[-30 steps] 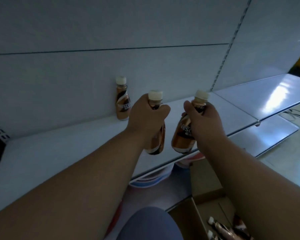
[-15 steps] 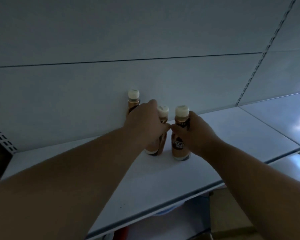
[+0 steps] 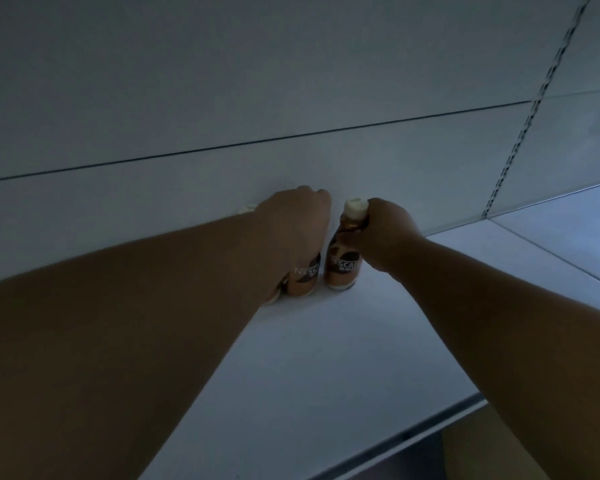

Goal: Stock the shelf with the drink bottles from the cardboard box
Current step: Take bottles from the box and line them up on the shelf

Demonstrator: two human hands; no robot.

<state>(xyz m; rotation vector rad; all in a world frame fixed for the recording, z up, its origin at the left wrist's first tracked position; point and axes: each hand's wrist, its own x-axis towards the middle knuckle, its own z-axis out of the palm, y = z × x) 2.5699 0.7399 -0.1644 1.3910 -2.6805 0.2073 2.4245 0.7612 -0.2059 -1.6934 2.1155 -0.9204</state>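
Retail shop aisle: white metal gondola shelf [image 3: 326,358], slotted upright [image 3: 520,133], branded coffee bottles [image 3: 343,268] against back panel [image 3: 222,81].

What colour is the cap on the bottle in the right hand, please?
Cream cap, seen in the head view.

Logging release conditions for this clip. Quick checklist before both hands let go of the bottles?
1. Right bottle base flat on the shelf: ok, it looks upright.
2. Left bottle seated: cannot tell, the left hand hides its top and most of its body.
3. Gap between the two bottles: ok, a narrow gap shows.
4. Right hand grip: ok, closed at the neck just below the cap.
5. Third bottle at the back: cannot tell, only its cap shows past the left wrist.
6. Bottles close to the back panel: ok.
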